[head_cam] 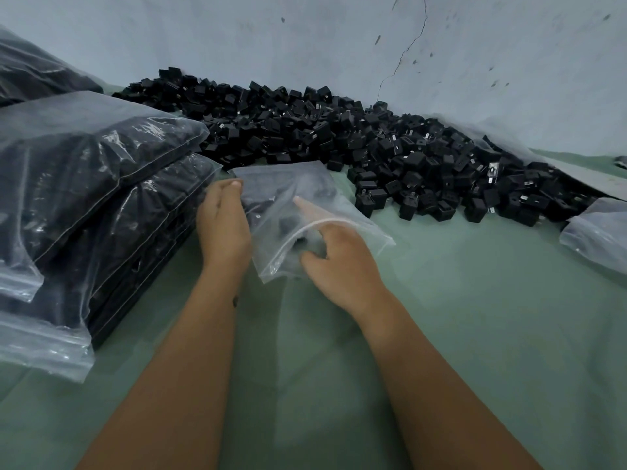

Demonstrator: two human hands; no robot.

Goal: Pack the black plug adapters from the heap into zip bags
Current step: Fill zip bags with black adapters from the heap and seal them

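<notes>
A long heap of black plug adapters [339, 137] lies along the wall at the back. In front of it a clear zip bag [281, 195] rests on the green surface with a few dark adapters showing through it. My left hand [222, 225] grips the bag's left edge. My right hand [336, 259] is at the bag's mouth with its fingers reaching inside under the plastic. Whether those fingers hold an adapter is hidden by the bag.
Filled zip bags [84, 184] are stacked at the left, close to my left hand. Another clear bag [597, 232] lies at the right edge. A grey wall [339, 39] backs the heap. The green surface [475, 317] spreads in front.
</notes>
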